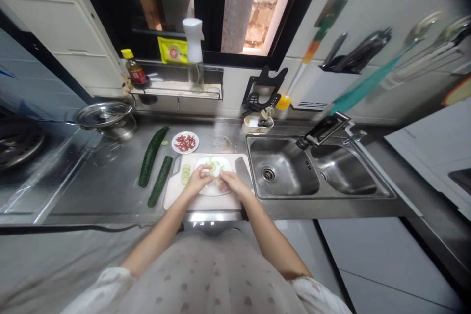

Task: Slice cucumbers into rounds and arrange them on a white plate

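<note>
A white plate [198,162] lies on a pale cutting board [171,200], with thin cucumber slices [212,161] arranged in a curve on it. Over its left side, my left hand [198,179] has thumb and forefinger apart, the tips close to the slices. On the right, my right hand [231,183] pinches a cucumber slice at the plate's middle; the fingers partly cover it. More slices [186,175] lie in a column on the board's left. A broad-bladed knife [243,170] rests along the board's right side.
A whole cucumber [151,159] and a cut cucumber [160,181] lie left of the board. Behind it stands a small dish [174,147] of chopped red pieces. A double steel sink [281,187] is on the right, a lidded pot [121,127] at the back left.
</note>
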The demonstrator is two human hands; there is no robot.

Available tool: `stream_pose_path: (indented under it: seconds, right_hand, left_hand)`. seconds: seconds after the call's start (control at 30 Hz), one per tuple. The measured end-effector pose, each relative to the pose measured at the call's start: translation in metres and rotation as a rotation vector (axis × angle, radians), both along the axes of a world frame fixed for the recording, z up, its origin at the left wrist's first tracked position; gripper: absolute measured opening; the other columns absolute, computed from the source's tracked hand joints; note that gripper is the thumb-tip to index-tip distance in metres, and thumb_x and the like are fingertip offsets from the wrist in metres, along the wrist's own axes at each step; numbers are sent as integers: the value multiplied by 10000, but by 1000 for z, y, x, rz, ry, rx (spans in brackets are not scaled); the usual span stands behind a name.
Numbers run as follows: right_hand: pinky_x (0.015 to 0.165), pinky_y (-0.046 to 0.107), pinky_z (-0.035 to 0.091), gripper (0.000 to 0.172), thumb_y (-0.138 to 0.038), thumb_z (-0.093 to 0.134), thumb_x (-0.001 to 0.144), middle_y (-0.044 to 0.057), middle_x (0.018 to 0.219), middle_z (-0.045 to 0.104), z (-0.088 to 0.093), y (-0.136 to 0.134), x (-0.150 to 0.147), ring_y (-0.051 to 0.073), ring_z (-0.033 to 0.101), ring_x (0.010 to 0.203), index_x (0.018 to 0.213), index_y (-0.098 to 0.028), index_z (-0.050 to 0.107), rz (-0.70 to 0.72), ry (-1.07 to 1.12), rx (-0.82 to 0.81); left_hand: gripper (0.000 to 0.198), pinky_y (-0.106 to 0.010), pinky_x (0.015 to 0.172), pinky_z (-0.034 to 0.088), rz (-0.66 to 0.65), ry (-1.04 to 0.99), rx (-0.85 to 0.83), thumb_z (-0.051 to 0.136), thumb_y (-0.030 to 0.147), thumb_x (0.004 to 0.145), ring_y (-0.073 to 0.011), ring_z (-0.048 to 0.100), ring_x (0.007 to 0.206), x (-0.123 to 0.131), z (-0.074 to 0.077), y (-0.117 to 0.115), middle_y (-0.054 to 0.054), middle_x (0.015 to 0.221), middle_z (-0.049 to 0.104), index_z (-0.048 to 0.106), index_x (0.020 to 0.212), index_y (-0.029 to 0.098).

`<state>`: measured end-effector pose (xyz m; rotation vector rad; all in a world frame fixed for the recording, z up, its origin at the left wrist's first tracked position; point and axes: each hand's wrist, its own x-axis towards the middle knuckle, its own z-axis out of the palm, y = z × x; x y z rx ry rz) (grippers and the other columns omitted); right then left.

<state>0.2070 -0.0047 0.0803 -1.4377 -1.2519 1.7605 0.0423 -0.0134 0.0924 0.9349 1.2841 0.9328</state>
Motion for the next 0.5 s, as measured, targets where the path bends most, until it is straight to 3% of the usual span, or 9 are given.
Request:
stream_pose_path:
  seconds: [0.2,0.5]
  right_hand:
    - [414,167,395,422,-576,565,820,5,612,580,4,-1,4,103,557,542,737,-163,594,43,9,-31]
    - [429,166,359,300,-428,595,782,-34,505,541,-18,3,13,81,508,458,632,-174,541,75,-153,84]
  left_hand:
    - [493,-183,506,302,-3,-1,-11,757,326,593,-82,483,516,4,-7,2,53,588,564,586,1029,172]
    - [482,-183,526,301,-46,-68,-18,778,318,563,-74,455,506,12,-19,2,91,515,483,559,964,166]
